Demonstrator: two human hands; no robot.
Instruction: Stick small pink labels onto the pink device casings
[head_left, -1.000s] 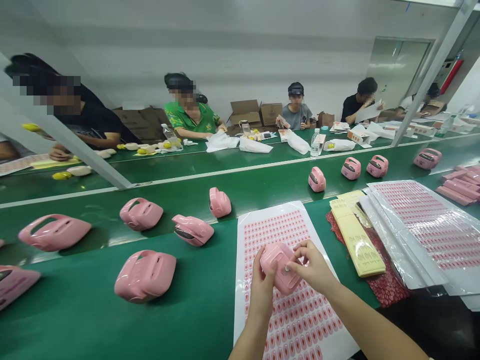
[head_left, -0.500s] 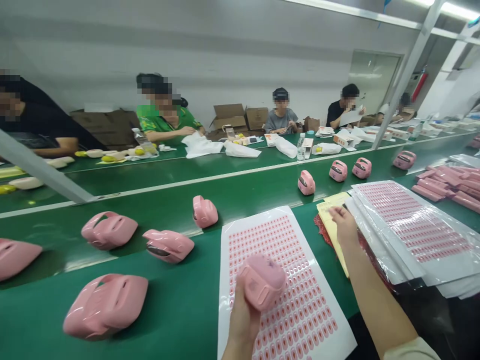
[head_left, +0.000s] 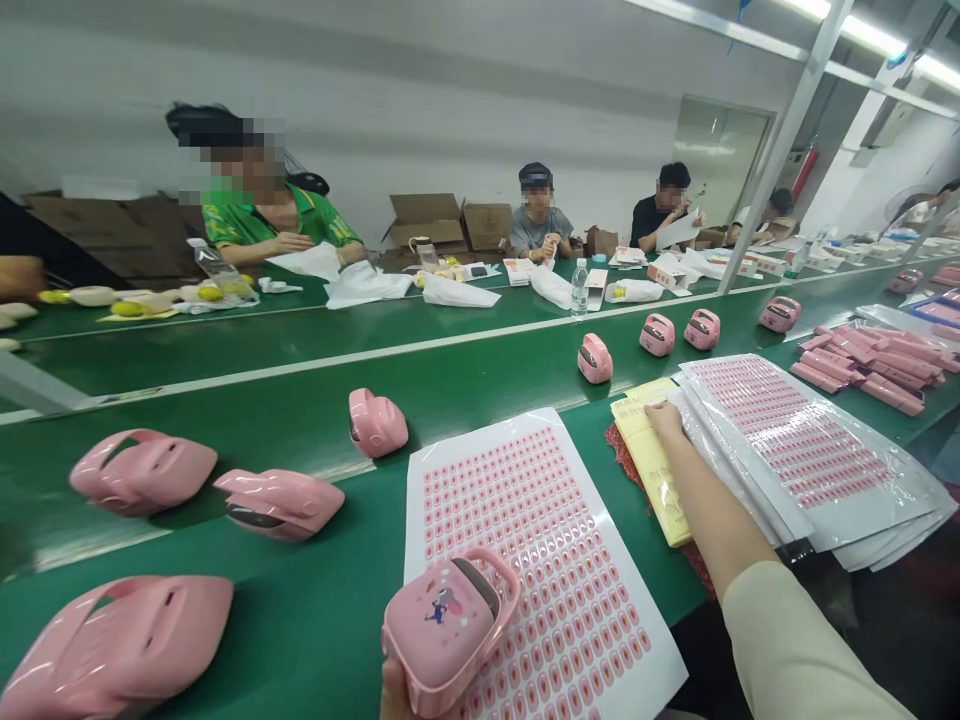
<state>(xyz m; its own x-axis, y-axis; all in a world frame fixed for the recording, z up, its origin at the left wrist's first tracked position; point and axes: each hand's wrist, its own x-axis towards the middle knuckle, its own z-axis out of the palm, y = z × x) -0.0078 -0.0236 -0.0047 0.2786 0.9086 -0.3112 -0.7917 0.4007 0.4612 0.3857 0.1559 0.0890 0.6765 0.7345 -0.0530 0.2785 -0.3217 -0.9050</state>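
A pink device (head_left: 442, 625) with a cartoon print and a loop handle is in my left hand (head_left: 395, 690), whose fingers are mostly hidden under it. Beneath it lies a white sheet (head_left: 427, 470) with rows of small oval pink stickers. My right hand (head_left: 664, 420) reaches to the top of a yellow printed sheet stack (head_left: 651, 465), its fingers pressed together at the edge; what they pinch, if anything, is too small to tell. Right of that hand is a pile of plastic-covered sticker sheets (head_left: 795, 440).
Several pink devices (head_left: 142, 470) stand on the green belt (head_left: 480, 370). Pink parts (head_left: 870, 360) are heaped at the right. A metal post (head_left: 784, 150) rises beyond the pile. Other people sit across the line, near a water bottle (head_left: 580, 288).
The view has shifted to the right. My left hand has turned the pink device, so its printed face and handle now show. My right hand has come down onto the yellow sheets.
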